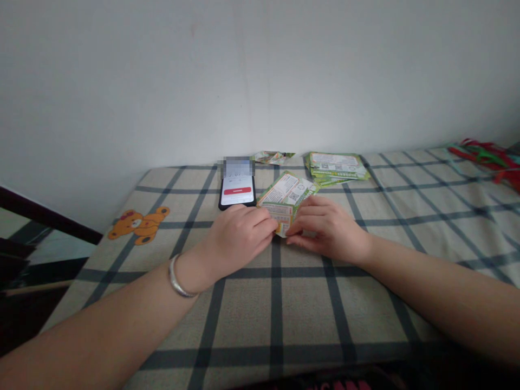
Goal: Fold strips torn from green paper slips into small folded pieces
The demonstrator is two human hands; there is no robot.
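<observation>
A green and white printed packet (290, 190) lies on the checked cloth, with its near corner between my hands. My left hand (244, 230) is closed, its fingertips gripping the packet's near left edge. On the other side, my right hand (325, 227) pinches the near right edge, thumb below and fingers above. The fingers partly cover the packet's near end. Just beyond my left hand lies a black-framed phone (238, 187) with a lit screen and a red bar on it.
Behind to the right sits a stack of similar green packets (339, 167). A crumpled packet piece (272, 157) rests by the wall (260, 81). Red and green fabric (487, 160) lies at the far right. A flat bear figure (140, 225) is on the left of the cloth (244, 314).
</observation>
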